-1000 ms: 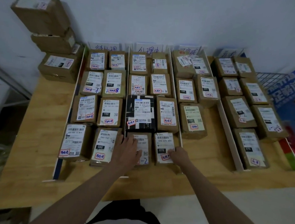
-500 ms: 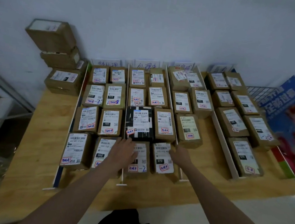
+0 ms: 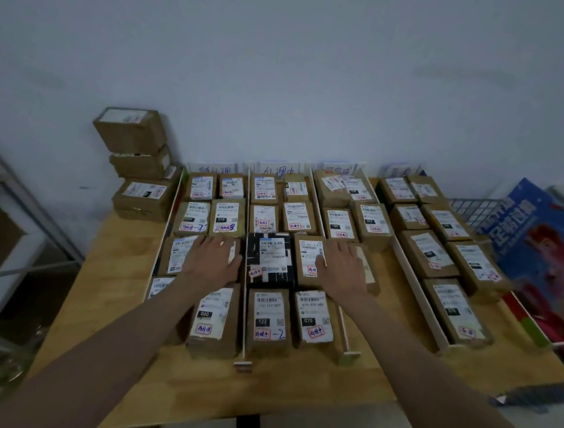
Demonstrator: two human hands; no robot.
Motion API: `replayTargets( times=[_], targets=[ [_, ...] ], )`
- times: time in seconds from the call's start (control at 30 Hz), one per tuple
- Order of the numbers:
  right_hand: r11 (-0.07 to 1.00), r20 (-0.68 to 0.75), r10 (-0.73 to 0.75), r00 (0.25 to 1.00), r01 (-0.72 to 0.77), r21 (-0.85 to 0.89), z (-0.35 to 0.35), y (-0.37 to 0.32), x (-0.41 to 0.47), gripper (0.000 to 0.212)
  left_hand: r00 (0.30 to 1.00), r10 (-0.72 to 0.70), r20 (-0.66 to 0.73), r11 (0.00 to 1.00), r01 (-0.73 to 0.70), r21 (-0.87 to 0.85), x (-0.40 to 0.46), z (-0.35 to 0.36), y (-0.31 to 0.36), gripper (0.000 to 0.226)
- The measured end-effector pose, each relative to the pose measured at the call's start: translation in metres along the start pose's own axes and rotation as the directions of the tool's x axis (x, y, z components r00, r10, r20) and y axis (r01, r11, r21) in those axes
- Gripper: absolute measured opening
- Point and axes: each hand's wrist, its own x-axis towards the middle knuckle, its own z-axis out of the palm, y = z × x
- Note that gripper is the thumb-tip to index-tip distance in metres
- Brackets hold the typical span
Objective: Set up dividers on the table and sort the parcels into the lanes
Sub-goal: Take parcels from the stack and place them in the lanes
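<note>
Left hand [image 3: 213, 259] and right hand [image 3: 345, 270] rest flat, fingers extended, on parcels.
White dividers [image 3: 245, 279] separate parcel-filled lanes; stacked boxes [image 3: 138, 163] stand apparently outside them, far left.

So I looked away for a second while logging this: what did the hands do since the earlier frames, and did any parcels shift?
Both hands moved away from the front row to the third row back. The left hand now rests flat on the parcels left of the black parcel; the right hand lies flat across the parcels right of it. Neither grips anything. Parcels and the white dividers look unmoved.
</note>
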Motion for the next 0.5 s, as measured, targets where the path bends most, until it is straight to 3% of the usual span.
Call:
replayTargets(
  times=[0.1,0.5],
  targets=[
    [1.0,0.009,-0.026,1.0,0.026,0.016,0.006,-0.019,-0.016,0.046,0.999,-0.042,-0.035,0.998,0.04,-0.053,-0.028,-0.001,-0.011,0.047],
    [0.992,0.022,-0.128,0.992,0.127,0.01,0.033,-0.092,-0.04,0.048,0.986,-0.134,-0.103,0.991,0.135,-0.002,-0.085,-0.001,-0.087,0.046]
  ],
)
